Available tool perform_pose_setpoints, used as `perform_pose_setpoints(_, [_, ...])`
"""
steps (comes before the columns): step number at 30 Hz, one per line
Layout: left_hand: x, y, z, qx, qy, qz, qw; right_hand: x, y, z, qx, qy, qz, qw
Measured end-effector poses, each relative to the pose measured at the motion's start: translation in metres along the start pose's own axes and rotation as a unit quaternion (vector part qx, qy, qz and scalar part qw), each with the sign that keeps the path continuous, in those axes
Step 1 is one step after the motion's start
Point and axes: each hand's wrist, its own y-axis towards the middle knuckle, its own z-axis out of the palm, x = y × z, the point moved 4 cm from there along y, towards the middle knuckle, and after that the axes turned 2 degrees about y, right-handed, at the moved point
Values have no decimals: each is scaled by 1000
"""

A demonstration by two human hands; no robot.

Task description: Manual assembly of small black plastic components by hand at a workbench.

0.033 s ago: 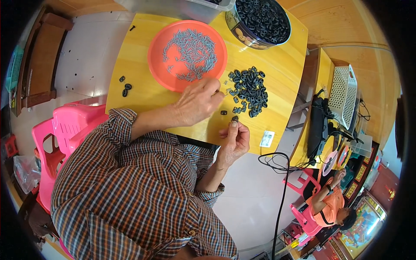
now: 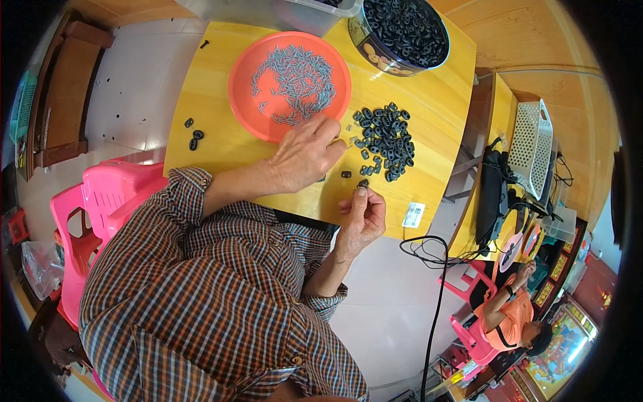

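Between the thumb and finger of my right hand (image 2: 362, 218) is a small black plastic piece (image 2: 363, 183), held upright just off the table's near edge. My left hand (image 2: 308, 155) is closed in a pinch beside the lower rim of a red-orange plate (image 2: 242, 100); whatever sits in its fingertips is hidden. Grey screws (image 2: 305, 74) lie scattered over the plate. To the right of my left hand spreads a pile of black oval two-holed pieces (image 2: 388, 142), with a few small metallic bits (image 2: 353, 139) at its left side. One black piece (image 2: 345, 174) lies alone between my hands.
On the yellow table (image 2: 214, 100) a round tub (image 2: 375, 53) full of black pieces stands far right, beside a clear plastic box (image 2: 301, 17). Loose black pieces (image 2: 193, 143) lie at left, a white label (image 2: 413, 215) at right. A black cable (image 2: 439, 295) hangs nearby; a person (image 2: 512, 318) sits beyond.
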Motion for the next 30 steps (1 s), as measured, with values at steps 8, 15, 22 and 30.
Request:
perform_pose_setpoints(8, [2, 15, 7, 25, 133, 96, 986, -4, 2, 0, 10, -8, 2, 1000])
perform_pose_setpoints(15, [-1, 19, 14, 19, 145, 145, 979, -2, 3, -2, 11, -9, 14, 1000])
perform_pose_setpoints(22, [-3, 18, 19, 43, 149, 165, 974, -6, 2, 0, 17, -17, 14, 1000])
perform_pose_setpoints(30, [-8, 21, 12, 59, 100, 130, 985, -6, -1, -1, 6, -10, 6, 1000])
